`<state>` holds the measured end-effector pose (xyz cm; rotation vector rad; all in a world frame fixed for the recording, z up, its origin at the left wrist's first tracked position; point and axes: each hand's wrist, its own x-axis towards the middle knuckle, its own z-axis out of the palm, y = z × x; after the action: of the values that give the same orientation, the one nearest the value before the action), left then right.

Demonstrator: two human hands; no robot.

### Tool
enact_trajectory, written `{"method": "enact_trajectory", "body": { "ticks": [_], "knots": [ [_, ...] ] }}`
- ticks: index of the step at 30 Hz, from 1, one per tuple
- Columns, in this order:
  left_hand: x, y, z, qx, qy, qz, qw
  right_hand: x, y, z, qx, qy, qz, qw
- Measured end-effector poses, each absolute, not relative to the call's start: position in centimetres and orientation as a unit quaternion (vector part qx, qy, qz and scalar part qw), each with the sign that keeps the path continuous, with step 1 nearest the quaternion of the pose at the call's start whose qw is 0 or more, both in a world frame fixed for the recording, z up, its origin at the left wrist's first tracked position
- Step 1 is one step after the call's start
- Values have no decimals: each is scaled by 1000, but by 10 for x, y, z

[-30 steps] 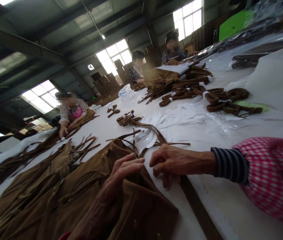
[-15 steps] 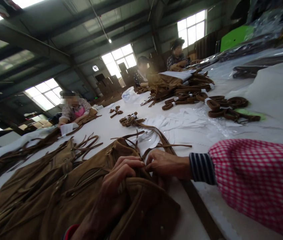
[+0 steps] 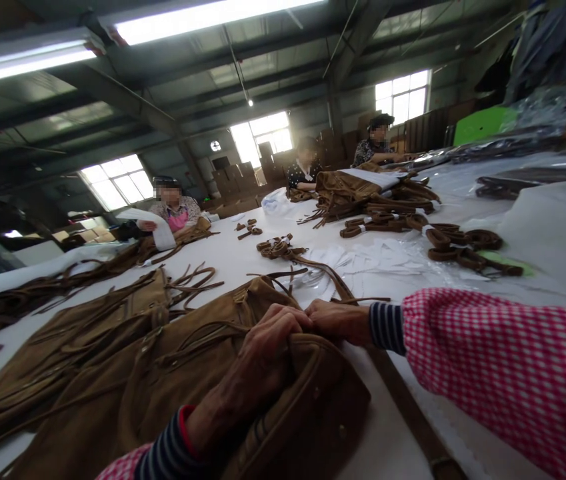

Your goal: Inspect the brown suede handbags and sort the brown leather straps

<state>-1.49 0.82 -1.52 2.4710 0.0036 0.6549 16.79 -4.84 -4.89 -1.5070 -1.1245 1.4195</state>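
1. Bag [image 3: 315, 413], brown, lies toward seven o'clock on the white table [image 3: 235, 257].
2. Left hand [image 3: 273, 343] is curled tight over its edge.
3. Right hand [image 3: 337, 319] meets the left near three o'clock; fingertips hidden, I can't tell its grip.

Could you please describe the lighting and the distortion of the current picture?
Head view: the windows and ceiling tubes look overexposed; head view: the brown bag under the left hand is dim; head view: the background appears tilted.
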Motion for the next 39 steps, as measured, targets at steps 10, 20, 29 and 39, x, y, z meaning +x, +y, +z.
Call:
{"method": "enact_trajectory", "body": {
  "ticks": [10,20,29,39],
  "knots": [
    [-17,3,-11,902,-22,396,169,154,-49,-45,-528,-457,543,466],
    [-20,0,0,889,1,443,115,150,-43,-59,-468,-319,639,521],
    [-28,10,5,874,35,465,140,166,-73,-36,-434,-307,683,501],
    [-25,11,-8,928,-21,308,209,174,-74,-48,-521,-593,429,440]
  ]
}}
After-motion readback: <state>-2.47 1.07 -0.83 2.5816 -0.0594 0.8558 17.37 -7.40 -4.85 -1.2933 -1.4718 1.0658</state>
